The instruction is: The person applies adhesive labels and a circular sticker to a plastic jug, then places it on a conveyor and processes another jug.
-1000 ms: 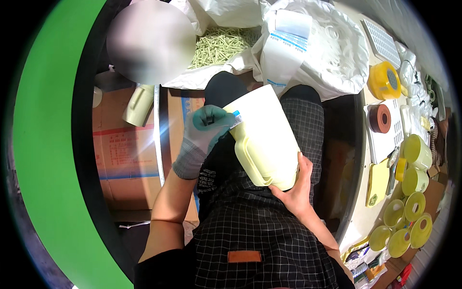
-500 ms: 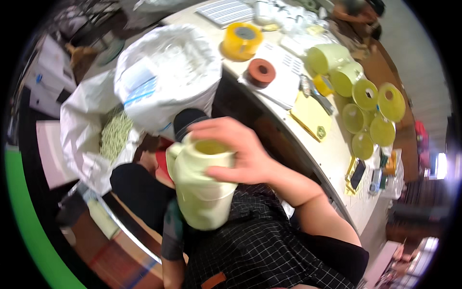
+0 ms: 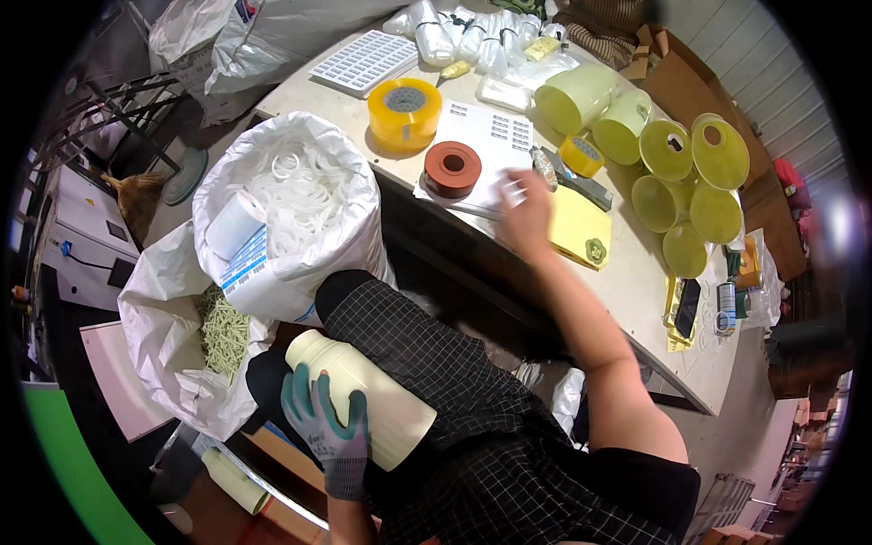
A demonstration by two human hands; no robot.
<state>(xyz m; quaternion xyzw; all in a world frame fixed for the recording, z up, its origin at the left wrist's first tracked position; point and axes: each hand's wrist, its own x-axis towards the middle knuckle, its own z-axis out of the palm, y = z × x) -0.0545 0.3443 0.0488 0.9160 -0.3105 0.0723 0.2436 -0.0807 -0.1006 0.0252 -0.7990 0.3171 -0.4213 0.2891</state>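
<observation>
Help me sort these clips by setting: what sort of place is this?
Probably a small workshop packing bench: tape rolls and stacked yellow-green plastic lids on the table, a sack of white rings, the gloved left hand holding a pale container.

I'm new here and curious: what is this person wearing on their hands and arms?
The left hand wears a knit work glove, grey with a teal-green coated palm and fingers. The right hand is bare, and that arm shows no sleeve up to a dark short-sleeved top.
</observation>
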